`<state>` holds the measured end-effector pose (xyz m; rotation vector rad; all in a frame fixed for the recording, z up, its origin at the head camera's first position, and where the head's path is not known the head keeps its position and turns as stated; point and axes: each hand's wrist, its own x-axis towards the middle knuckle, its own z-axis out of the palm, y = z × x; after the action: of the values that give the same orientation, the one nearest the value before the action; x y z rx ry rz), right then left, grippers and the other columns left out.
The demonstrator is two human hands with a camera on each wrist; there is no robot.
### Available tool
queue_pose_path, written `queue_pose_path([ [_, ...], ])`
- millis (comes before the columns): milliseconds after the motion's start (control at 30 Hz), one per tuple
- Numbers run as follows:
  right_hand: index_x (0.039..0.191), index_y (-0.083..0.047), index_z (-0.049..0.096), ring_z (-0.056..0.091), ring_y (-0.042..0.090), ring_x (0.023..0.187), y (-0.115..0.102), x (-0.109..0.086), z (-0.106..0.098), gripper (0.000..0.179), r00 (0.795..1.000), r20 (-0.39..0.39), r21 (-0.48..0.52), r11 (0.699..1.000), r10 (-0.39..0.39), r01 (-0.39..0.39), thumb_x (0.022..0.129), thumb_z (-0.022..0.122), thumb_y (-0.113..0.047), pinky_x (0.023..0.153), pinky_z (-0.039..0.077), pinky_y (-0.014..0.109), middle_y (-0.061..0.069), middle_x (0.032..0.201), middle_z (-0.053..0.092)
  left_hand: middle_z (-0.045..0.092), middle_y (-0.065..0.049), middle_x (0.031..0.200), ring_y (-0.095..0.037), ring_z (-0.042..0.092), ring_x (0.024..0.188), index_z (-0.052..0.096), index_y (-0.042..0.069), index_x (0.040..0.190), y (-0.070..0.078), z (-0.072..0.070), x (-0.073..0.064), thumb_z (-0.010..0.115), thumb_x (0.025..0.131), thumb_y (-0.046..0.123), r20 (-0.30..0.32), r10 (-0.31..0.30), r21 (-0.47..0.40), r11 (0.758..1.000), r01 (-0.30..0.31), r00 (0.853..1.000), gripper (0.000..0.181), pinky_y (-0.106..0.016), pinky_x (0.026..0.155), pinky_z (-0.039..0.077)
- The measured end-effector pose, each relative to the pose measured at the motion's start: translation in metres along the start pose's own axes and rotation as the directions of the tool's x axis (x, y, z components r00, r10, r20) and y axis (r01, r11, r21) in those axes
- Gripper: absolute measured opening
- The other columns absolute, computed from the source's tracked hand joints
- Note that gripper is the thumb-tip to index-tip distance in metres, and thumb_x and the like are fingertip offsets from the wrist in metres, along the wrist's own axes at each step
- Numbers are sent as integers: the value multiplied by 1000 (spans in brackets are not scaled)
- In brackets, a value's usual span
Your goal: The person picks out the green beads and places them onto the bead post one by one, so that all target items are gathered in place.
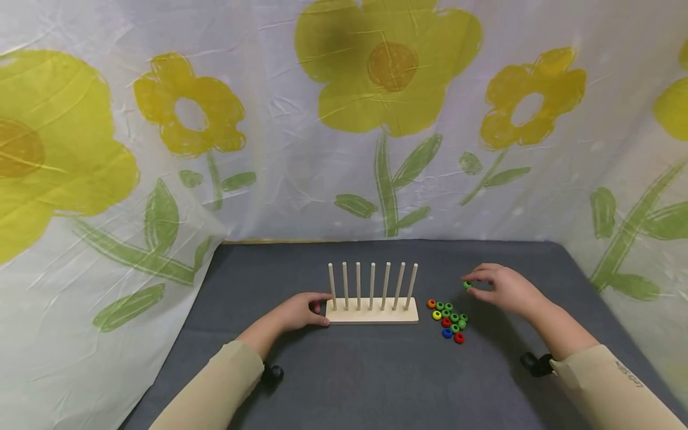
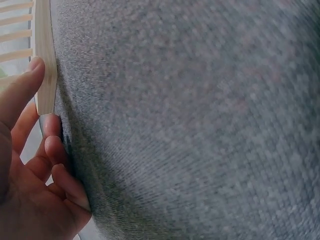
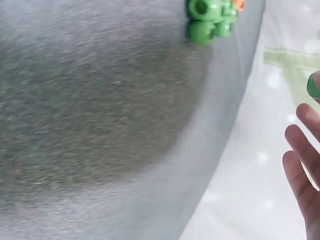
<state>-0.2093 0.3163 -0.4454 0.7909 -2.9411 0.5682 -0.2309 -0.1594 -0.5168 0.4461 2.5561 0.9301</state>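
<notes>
A pale wooden peg board [image 1: 371, 319] with several upright bare pegs lies in the middle of the dark cloth. At its left end, my left hand [image 1: 295, 312] grips the board; in the left wrist view the thumb [image 2: 36, 70] presses the edge and the fingers curl behind the end of the wood [image 2: 47, 95]. My right hand [image 1: 507, 289] is raised at the right, pinching a green bead [image 1: 467, 285] between thumb and fingertips. Just below and left of it spreads a loose group of green, red, orange, yellow and blue beads [image 1: 454, 317].
Dark grey cloth [image 1: 349, 376] covers the table. Behind and at the sides hangs a white curtain [image 1: 279, 149] printed with yellow flowers. In the right wrist view, green beads [image 3: 202, 31] show at the top, with an orange one beside them.
</notes>
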Motion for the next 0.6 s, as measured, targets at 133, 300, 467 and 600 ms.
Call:
queue_pose_path([
  [133,115,-16,75,61,15,90,-5,6,-5,24,1000,-24,-8,1000,-16,16,90,74,-17,72,49,36,-1,107,66,53,0,84,-16,47,75,59,16,139,-1,1,-1,84,81,27,-3,7,11,1000,-7,1000,64,-34,73,37],
  [300,113,-14,75,61,16,86,-13,13,-11,23,998,-62,22,999,-28,29,90,74,-15,69,48,33,-1,106,66,53,1,83,-15,47,75,60,14,137,3,-1,1,85,80,25,-4,13,19,1000,-13,1000,63,-33,73,38],
  [467,113,-17,75,59,12,82,-24,21,-12,22,997,-74,76,997,-26,32,91,74,-18,69,49,32,-4,106,66,53,0,83,-15,47,75,61,13,136,6,-2,-2,85,80,24,4,5,11,1000,-5,1000,62,-32,71,37],
  [600,113,-19,75,59,11,84,-32,27,-14,22,997,-67,111,993,-27,34,91,74,-19,75,51,37,-6,106,66,53,0,83,-15,47,74,60,14,137,6,-3,-3,84,81,25,10,2,7,1000,-2,1000,62,-32,71,38],
])
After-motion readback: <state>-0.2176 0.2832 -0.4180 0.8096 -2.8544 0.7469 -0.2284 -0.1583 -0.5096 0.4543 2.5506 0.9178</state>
